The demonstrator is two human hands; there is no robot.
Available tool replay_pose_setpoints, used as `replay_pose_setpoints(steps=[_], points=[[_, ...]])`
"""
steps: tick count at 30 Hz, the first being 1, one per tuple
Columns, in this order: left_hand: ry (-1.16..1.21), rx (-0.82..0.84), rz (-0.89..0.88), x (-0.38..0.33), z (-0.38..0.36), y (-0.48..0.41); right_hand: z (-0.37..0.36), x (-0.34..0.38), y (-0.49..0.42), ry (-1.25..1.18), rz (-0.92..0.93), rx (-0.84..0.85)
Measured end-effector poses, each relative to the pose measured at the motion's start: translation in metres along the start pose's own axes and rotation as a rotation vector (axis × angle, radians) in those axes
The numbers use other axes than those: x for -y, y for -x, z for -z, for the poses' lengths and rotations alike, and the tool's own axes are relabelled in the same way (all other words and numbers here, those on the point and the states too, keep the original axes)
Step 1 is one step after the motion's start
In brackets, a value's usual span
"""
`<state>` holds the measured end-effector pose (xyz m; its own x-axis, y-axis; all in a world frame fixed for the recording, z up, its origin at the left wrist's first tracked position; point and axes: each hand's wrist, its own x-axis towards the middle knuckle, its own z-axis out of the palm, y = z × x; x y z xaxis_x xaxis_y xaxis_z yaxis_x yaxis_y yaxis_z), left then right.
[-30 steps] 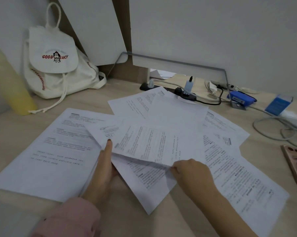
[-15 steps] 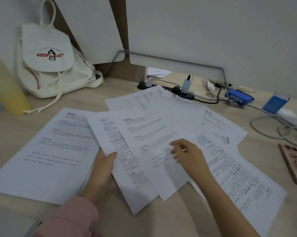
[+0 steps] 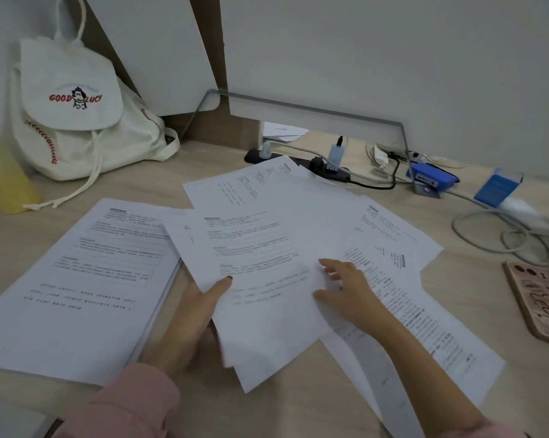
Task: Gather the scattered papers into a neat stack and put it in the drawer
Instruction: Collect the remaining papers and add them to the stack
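Observation:
Several printed white sheets lie fanned over the wooden desk. A thicker stack (image 3: 86, 279) sits at the left. In the middle, my left hand (image 3: 194, 314) grips the left edge of a small bundle of sheets (image 3: 260, 279), thumb on top and fingers underneath. My right hand (image 3: 346, 286) rests flat on that bundle's right side, fingers spread. More loose sheets (image 3: 418, 317) stretch out to the right under my right forearm, and others (image 3: 251, 184) lie behind. No drawer is in view.
A white drawstring backpack (image 3: 74, 115) leans on the wall at back left beside a yellow bottle (image 3: 1, 172). A power strip (image 3: 323, 165), cables (image 3: 501, 235), a blue stapler (image 3: 431, 178) and a blue box (image 3: 497, 188) line the back. A phone (image 3: 542, 298) lies at right.
The sheet my right hand held up has been laid down onto the centre bundle. My left hand now grips the bundle's edge, and my right hand has flattened on top.

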<state>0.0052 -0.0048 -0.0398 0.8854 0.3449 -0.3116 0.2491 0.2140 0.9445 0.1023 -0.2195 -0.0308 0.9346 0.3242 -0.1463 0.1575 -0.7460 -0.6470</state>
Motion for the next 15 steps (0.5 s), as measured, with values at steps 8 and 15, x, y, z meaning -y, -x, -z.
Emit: replay_pose_setpoints(steps=[8, 15], points=[[-0.063, -0.065, -0.052, 0.001, 0.012, -0.001, 0.053, -0.044, 0.011, 0.179, -0.371, -0.225], [-0.121, -0.089, -0.127, 0.002, 0.007, 0.003, 0.072, -0.069, 0.020, 0.215, -0.473, -0.176]])
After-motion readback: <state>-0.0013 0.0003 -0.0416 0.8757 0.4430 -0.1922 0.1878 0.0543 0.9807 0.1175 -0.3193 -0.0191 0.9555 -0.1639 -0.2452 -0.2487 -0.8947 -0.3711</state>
